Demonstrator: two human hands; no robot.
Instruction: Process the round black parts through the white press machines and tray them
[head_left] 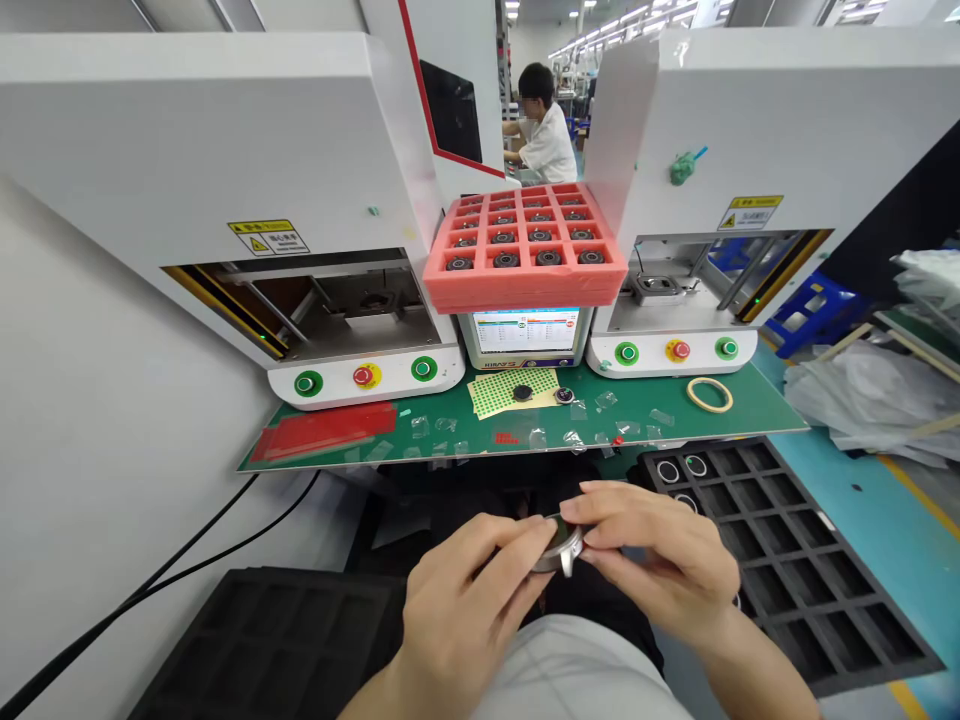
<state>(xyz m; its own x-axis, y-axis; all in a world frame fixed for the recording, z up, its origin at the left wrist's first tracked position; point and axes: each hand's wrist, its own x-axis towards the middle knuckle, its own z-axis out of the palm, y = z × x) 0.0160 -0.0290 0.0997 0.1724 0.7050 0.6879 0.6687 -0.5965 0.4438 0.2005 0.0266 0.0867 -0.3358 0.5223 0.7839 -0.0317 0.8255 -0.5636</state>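
Silver-grey metal: one round metal device (553, 560), small projecting tab at its lower edge, at lower centre of the frame, just below the bench edge. Left hand (476, 590): thumb and fingers clamped on the device's left side. Right hand (660, 550): fingertips closed on its right side.

Green bench top (765, 405), across the middle of the frame, bearing: red sheets (322, 432), at left; yellow sheet with green dots (491, 395), at centre, with a dark round part (523, 393) on it and a second round part (564, 396) at its right edge; scattered clear film scraps (538, 438); yellow ring (712, 409), at right.

Pink foam tray (525, 292), upper centre, dark round parts in its compartments; lit monitor (525, 332) just below. White machines, two: one upper left (187, 150), one upper right (795, 120), each with two green buttons and one red. Black compartment tray (780, 560), lower right, several pale-rimmed discs in it. Person in white shirt (551, 145), upper centre, background.
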